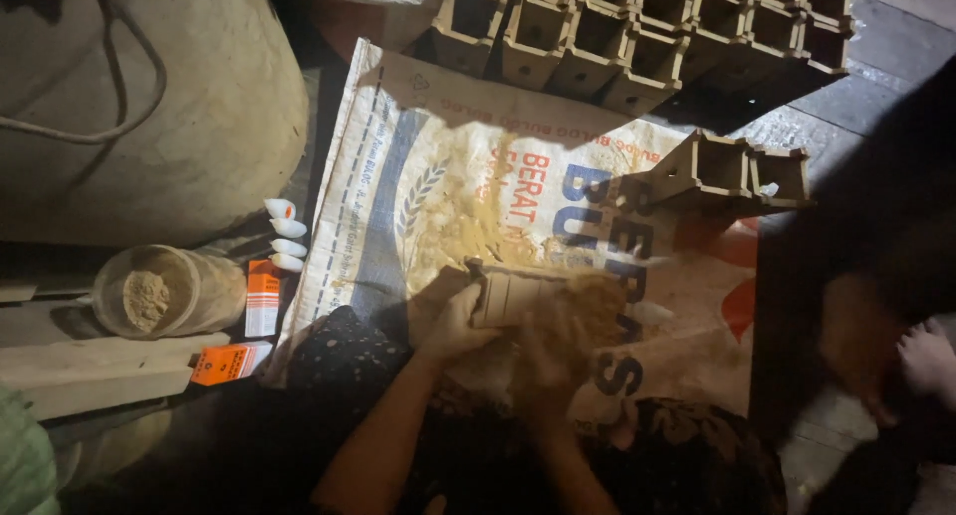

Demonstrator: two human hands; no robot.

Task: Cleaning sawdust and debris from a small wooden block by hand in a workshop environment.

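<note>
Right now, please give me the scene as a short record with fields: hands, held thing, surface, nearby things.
left hand: grips the end of a wooden mould
right hand: blurred, pressing on the mould
surface: printed woven sack, dusted with tan powder
nearby: plastic jar of powder, white cones, orange boxes, stacked moulds

The right hand (558, 341) is smeared by motion and sunk in shadow, so its fingers cannot be told apart, nor whether it grips the small wooden mould (510, 294) or only presses on the tan paste heaped at that end. The left hand (460, 324) covers the mould's near end, and both forearms run off the lower edge. The stack of wooden moulds (647, 32) is cut by the top edge, and the bare foot (928, 361) at the right by the frame's side.
</note>
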